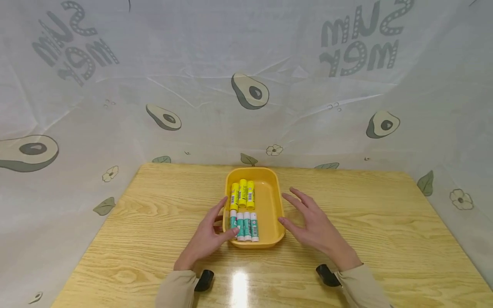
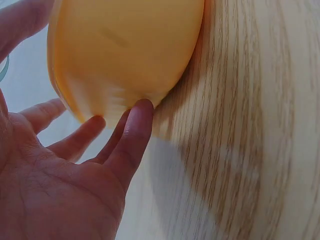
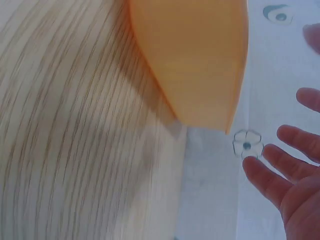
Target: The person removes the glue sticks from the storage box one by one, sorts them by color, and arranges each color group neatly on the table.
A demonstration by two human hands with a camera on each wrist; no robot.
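Observation:
A yellow-orange plastic tray [image 1: 268, 205] sits on the wooden table. In its far left part lie three yellow glue sticks [image 1: 242, 193] side by side. Nearer the front, a row of several teal-and-white stick tubes [image 1: 247, 226] lies in it. My left hand [image 1: 208, 235] grips the tray's left side, thumb over the rim by the teal tubes. In the left wrist view its fingertips meet the outer wall [image 2: 125, 60]. My right hand [image 1: 313, 224] hovers beside the tray's right side, fingers spread and holding nothing; the right wrist view shows a gap between its fingertips and the tray.
The wooden table [image 1: 173, 201] extends to both sides of the tray. Behind and beside it hangs a pale cloth [image 1: 200, 128] printed with avocados, flowers and lettering. Each wrist carries a black device on a strap, below beige sleeves [image 1: 363, 284].

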